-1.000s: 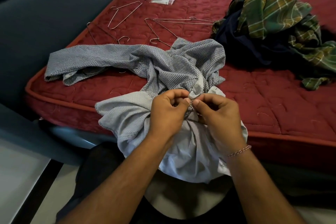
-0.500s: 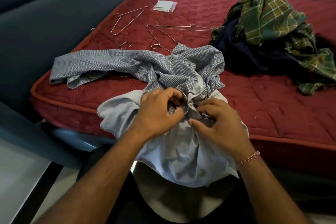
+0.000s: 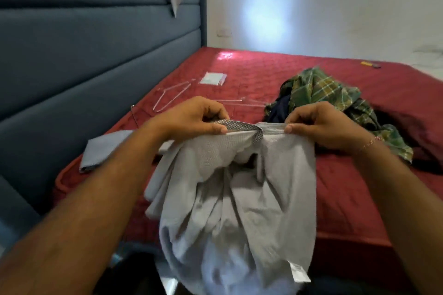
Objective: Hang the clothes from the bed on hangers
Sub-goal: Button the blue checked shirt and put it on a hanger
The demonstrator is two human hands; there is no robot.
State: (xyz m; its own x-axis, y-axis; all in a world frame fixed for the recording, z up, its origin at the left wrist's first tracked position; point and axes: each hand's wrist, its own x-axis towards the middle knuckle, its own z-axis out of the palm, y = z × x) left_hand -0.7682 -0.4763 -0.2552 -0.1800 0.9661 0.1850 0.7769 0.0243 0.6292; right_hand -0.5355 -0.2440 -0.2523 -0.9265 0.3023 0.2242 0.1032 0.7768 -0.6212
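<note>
Fingers and thumbs of our left hand [image 3: 191, 118] and right hand [image 3: 321, 127] pinch the top edge of the grey shirt [image 3: 239, 199], which we hold up above the near edge of the red mattress [image 3: 347, 187]. Beyond our right hand lies a green plaid shirt [image 3: 321, 88], touching a dark garment [image 3: 280, 109]. Wire hangers [image 3: 171, 96] lie near the blue headboard [image 3: 96, 55], with a small plastic packet [image 3: 213, 78] just beyond.

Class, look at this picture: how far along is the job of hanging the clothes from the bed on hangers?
Early on. Done: no garment in view is on a hanger. In hand: the left hand and right hand pinch the top edge of the grey shirt, holding it up. Left: the wire hangers lie bare on the red mattress, and the green plaid pile beside them lies in a heap.
</note>
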